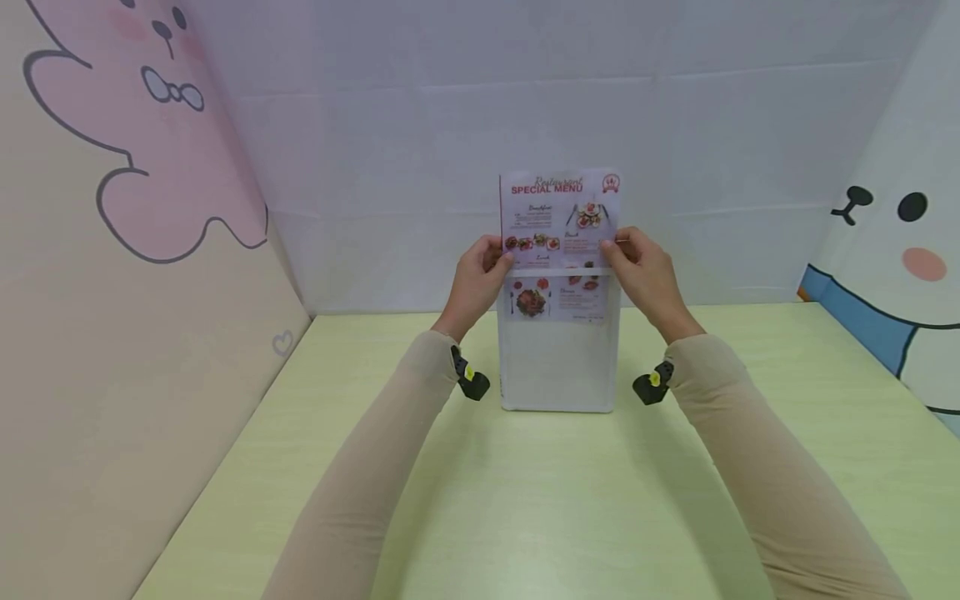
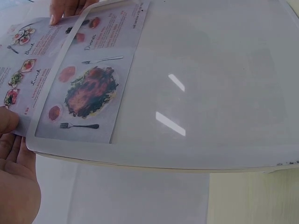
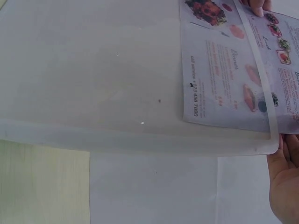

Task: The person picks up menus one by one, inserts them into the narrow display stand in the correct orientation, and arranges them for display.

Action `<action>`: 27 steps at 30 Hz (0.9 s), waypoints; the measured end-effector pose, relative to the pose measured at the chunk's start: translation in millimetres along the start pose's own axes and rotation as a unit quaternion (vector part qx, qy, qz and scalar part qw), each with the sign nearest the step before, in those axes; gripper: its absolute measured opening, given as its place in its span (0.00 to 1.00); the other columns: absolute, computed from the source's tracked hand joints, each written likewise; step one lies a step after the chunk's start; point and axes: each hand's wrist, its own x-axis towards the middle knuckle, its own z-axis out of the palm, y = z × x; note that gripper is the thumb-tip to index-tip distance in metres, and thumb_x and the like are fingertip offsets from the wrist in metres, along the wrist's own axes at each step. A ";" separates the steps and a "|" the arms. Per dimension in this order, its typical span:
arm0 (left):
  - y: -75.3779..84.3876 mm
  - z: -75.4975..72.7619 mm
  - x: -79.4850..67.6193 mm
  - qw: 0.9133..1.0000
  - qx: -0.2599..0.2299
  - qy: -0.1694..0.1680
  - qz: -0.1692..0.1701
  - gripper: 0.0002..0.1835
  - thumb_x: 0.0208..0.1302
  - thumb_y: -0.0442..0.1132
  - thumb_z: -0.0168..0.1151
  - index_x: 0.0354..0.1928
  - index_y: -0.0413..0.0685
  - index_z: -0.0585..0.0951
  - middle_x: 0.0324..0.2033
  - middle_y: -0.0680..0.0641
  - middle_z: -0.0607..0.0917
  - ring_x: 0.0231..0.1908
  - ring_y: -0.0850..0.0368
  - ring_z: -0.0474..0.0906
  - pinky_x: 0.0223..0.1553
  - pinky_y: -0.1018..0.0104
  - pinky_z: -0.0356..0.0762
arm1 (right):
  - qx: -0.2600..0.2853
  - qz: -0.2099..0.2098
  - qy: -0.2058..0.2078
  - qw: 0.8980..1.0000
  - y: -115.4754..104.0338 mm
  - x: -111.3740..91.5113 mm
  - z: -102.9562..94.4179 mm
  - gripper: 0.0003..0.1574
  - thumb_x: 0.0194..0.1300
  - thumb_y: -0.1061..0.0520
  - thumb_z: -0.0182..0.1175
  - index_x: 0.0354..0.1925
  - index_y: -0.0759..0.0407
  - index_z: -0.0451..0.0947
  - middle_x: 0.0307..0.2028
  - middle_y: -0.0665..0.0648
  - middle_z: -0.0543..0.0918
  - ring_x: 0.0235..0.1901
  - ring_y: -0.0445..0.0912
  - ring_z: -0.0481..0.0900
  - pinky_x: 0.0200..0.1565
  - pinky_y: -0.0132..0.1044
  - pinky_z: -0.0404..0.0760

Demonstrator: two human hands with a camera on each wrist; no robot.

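A printed restaurant menu sheet is partly inside a clear holder with a white frame, which stands upright on the table. Its lower part shows through the clear front, and its upper part sticks out above the holder's top edge. My left hand pinches the sheet's left edge just above that rim, thumb in front. On the opposite edge, my right hand pinches the sheet the same way. In the left wrist view, the menu's dinner picture lies behind the clear front. Below the sheet the holder is see-through.
The pale green table runs back to a white cloth backdrop. A wall panel with a pink cartoon stands on the left, and another with a white cartoon animal on the right.
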 end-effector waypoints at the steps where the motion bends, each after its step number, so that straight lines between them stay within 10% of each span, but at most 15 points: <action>1: 0.1 0.0 0.0 1.000 0.000 0.000 0.000 0.10 0.71 0.37 0.53 0.50 0.40 0.75 0.44 0.42 0.83 0.41 0.55 0.79 0.46 0.63 0.77 | 0.002 0.002 -0.001 1.000 -0.3 -0.1 -0.1 0.29 0.72 0.39 0.47 0.56 0.60 0.69 0.57 0.65 0.78 0.55 0.55 0.75 0.57 0.52 0.71; 27: -1.4 -1.7 -0.3 1.000 -0.009 -0.003 -0.002 0.10 0.72 0.40 0.53 0.48 0.42 0.75 0.45 0.43 0.83 0.42 0.56 0.79 0.47 0.63 0.76 | -0.021 -0.008 0.017 1.000 -0.4 -0.1 1.5 0.23 0.74 0.44 0.47 0.50 0.61 0.73 0.47 0.64 0.80 0.41 0.49 0.73 0.41 0.36 0.69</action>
